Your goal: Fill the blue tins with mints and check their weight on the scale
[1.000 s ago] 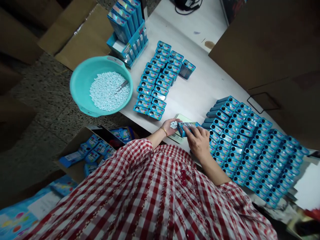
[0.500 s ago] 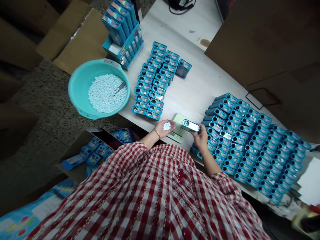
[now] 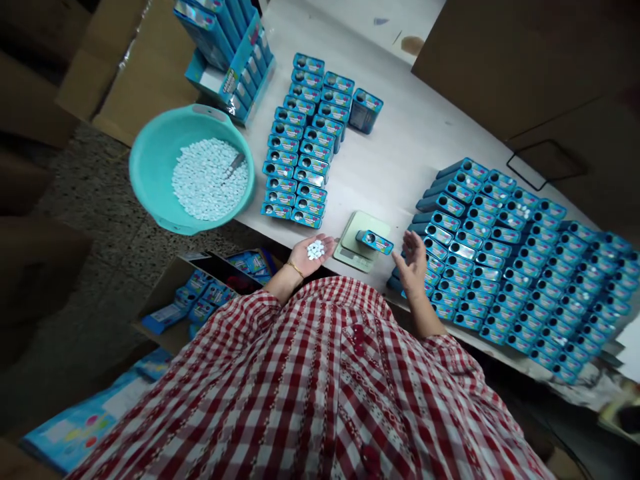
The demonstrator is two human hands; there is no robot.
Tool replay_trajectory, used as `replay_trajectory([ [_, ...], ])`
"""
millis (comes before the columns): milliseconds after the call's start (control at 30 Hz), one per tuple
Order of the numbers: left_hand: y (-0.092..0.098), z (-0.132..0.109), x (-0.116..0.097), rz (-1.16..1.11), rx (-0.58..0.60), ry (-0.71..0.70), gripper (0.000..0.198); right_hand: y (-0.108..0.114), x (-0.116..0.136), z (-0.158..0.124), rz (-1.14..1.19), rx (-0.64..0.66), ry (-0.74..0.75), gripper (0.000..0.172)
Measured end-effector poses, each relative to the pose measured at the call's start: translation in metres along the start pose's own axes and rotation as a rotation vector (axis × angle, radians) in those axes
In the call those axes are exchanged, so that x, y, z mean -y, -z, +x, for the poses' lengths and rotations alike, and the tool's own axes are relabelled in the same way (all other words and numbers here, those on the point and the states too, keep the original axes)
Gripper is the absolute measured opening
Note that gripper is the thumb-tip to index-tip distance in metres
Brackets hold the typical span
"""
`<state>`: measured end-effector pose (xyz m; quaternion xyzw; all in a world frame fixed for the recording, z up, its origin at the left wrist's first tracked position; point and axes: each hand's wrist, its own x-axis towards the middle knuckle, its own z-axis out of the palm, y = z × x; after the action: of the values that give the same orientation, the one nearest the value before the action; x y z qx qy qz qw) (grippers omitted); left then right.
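My left hand [image 3: 311, 256] lies palm up at the table's front edge, a small heap of white candies [image 3: 315, 250] resting on it. Just right of it is a pale green scale [image 3: 354, 257], and a blue tin [image 3: 376, 243] stands on its plate. My right hand [image 3: 413, 264] is beside the tin with fingers apart, holding nothing and not touching it. Two rows of blue tins [image 3: 308, 168] stand behind my left hand, and one single tin [image 3: 367, 111] stands apart from them. A large block of tins [image 3: 493, 260] fills the right side.
A turquoise basin [image 3: 150, 170] of white candies with a scoop in it is at the left. Behind it stands a display box [image 3: 235, 80] of blue packs. Open cartons [image 3: 167, 293] with blue packs are below the table; large cardboard boxes [image 3: 500, 67] stand behind.
My right hand has let go of the tin, which now stands on the scale, and has opened and moved right. The view has shifted slightly; my left hand still bears the candies.
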<state>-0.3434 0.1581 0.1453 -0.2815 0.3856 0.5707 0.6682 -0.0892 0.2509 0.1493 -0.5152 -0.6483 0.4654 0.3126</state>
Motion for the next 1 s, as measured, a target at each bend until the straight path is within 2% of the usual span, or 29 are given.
replay_trajectory([
  [100, 0.001, 0.001, -0.001, 0.007, 0.013, -0.002, 0.02, 0.007, 0.007, 0.0, 0.013, -0.194, 0.001, 0.055],
  [233, -0.001, 0.003, -0.001, 0.026, 0.023, -0.002, 0.019, 0.01, 0.009, 0.005, 0.041, -0.307, 0.01, 0.048],
  [533, -0.006, 0.003, -0.004, 0.046, 0.061, -0.006, 0.019, 0.009, 0.007, 0.007, -0.074, -0.265, -0.002, 0.035],
  [633, -0.008, 0.001, -0.005, 0.048, 0.055, -0.008, 0.021, 0.009, 0.012, 0.008, -0.111, -0.255, 0.046, 0.032],
  [733, -0.014, -0.003, -0.004, 0.062, 0.067, 0.006, 0.021, 0.006, 0.028, 0.008, -0.229, -0.255, 0.154, 0.027],
  [833, -0.026, -0.011, 0.0, 0.074, 0.103, 0.042, 0.022, -0.009, 0.056, 0.003, -0.341, -0.118, 0.325, 0.019],
  [933, -0.04, -0.019, 0.005, 0.074, 0.143, 0.073, 0.025, -0.035, 0.08, -0.003, -0.376, 0.181, 0.506, 0.02],
  [1000, -0.047, -0.022, 0.009, 0.086, 0.168, 0.091, 0.026, -0.053, 0.087, -0.006, -0.431, 0.332, 0.566, 0.023],
])
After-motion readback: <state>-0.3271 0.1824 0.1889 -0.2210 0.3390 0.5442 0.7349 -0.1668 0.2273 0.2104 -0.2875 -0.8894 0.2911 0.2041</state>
